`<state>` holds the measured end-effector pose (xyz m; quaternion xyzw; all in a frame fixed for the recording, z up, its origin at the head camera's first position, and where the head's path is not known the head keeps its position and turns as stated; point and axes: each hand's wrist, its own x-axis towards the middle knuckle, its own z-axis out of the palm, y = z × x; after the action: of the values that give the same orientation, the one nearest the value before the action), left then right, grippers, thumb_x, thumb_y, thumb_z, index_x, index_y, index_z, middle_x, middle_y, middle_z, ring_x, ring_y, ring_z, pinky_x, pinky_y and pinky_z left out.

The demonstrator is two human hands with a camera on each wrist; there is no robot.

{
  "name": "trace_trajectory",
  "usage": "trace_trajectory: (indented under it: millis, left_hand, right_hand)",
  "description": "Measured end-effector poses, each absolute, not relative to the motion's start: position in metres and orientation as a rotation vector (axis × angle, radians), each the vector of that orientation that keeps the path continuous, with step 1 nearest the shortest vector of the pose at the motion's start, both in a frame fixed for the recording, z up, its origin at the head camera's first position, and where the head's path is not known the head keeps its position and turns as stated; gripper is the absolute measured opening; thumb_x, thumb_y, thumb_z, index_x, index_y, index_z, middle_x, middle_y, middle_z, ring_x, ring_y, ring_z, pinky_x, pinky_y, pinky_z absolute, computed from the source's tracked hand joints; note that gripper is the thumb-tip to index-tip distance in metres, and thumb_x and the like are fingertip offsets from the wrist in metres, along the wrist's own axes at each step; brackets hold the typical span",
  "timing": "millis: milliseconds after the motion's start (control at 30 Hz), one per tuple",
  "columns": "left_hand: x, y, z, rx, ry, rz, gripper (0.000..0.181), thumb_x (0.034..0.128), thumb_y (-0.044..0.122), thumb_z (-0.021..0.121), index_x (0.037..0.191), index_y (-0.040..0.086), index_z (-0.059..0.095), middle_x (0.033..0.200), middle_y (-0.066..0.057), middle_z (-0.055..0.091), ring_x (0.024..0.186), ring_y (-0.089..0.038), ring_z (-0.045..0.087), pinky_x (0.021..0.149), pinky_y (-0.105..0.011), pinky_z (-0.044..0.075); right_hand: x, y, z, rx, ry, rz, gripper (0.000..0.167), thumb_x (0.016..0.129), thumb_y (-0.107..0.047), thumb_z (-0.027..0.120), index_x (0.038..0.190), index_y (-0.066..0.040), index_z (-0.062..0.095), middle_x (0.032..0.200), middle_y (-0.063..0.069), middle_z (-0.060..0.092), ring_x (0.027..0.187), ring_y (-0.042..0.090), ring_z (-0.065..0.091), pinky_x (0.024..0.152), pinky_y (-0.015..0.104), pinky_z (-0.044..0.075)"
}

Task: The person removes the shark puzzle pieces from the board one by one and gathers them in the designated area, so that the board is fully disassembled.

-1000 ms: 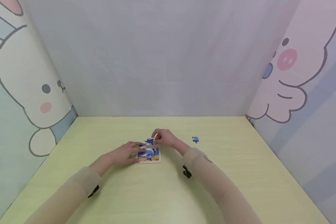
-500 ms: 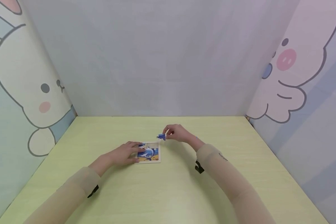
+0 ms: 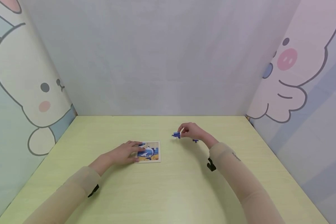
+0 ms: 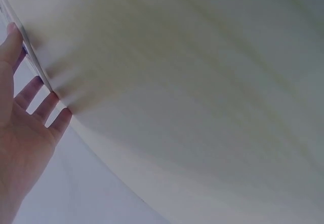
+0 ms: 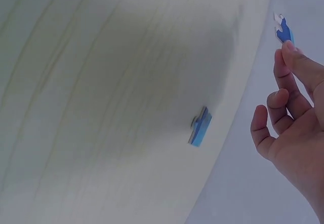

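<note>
Puzzle piece (image 3: 176,135) now farther from board (image 3: 159,152), right fingers (image 5: 282,64) pinching.

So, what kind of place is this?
Perhaps a small play booth: big cartoons show on both side walls, a plain wall closes the back, and a puzzle lies on the yellowish table.

Puzzle (image 3: 153,151) partly hidden by fingers (image 3: 139,149); sleeve lettering (image 3: 236,156) illegible.

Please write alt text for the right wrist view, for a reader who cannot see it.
A person's right hand, at the right of the view, pinches a blue-and-white puzzle piece. A second blue piece lies apart from the hand on a pale table.
</note>
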<state>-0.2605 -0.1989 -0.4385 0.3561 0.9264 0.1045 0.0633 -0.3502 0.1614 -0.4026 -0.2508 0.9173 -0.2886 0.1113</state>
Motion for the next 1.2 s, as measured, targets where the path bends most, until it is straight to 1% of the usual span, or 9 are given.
trace_trajectory:
  millis: [233, 467, 767, 967, 1200]
  left_hand:
    - [-0.26, -0.199, -0.438, 1.071, 2.802, 0.33, 0.052, 0.0915, 0.039, 0.06, 0.14, 0.022, 0.048, 0.15, -0.012, 0.034, 0.135, -0.037, 0.032, 0.107, -0.057, 0.03]
    - [-0.26, -0.199, -0.439, 1.087, 2.797, 0.33, 0.053, 0.0921, 0.039, 0.059, 0.141, 0.021, 0.046, 0.15, -0.013, 0.033, 0.135, -0.037, 0.032, 0.107, -0.057, 0.029]
    - [-0.261, -0.2, -0.443, 1.075, 2.79, 0.335, 0.055, 0.092, 0.042, 0.058, 0.142, 0.023, 0.044, 0.151, -0.011, 0.031, 0.136, -0.037, 0.031, 0.107, -0.058, 0.028]
    - [-0.262, -0.2, -0.444, 1.056, 2.781, 0.331, 0.056, 0.0917, 0.044, 0.057, 0.143, 0.026, 0.042, 0.152, -0.01, 0.029, 0.137, -0.036, 0.028, 0.108, -0.057, 0.027]
    - [-0.261, -0.201, -0.442, 1.055, 2.795, 0.354, 0.056, 0.091, 0.043, 0.059, 0.141, 0.023, 0.044, 0.151, -0.013, 0.03, 0.137, -0.039, 0.029, 0.106, -0.06, 0.028]
  right_hand:
    - [-0.355, 0.179, -0.414, -0.668, 2.689, -0.849, 0.017, 0.088, -0.017, 0.067, 0.105, -0.015, 0.066, 0.089, 0.001, 0.067, 0.078, 0.015, 0.059, 0.068, 0.028, 0.048]
    - [-0.355, 0.193, -0.425, -0.601, 2.691, -0.852, 0.016, 0.089, -0.014, 0.066, 0.105, -0.013, 0.065, 0.092, 0.003, 0.066, 0.08, 0.014, 0.058, 0.069, 0.027, 0.048]
    - [-0.357, 0.198, -0.438, -0.555, 2.7, -0.873, 0.017, 0.088, -0.017, 0.067, 0.104, -0.013, 0.065, 0.09, 0.002, 0.064, 0.076, 0.015, 0.055, 0.067, 0.027, 0.046]
    - [-0.356, 0.199, -0.436, -0.58, 2.736, -0.869, 0.018, 0.087, -0.016, 0.068, 0.104, -0.011, 0.066, 0.088, 0.003, 0.063, 0.073, 0.017, 0.051, 0.062, 0.028, 0.044]
    - [-0.354, 0.192, -0.425, -0.655, 2.761, -0.843, 0.025, 0.087, -0.018, 0.068, 0.11, -0.011, 0.065, 0.089, 0.001, 0.064, 0.074, 0.017, 0.049, 0.061, 0.028, 0.043]
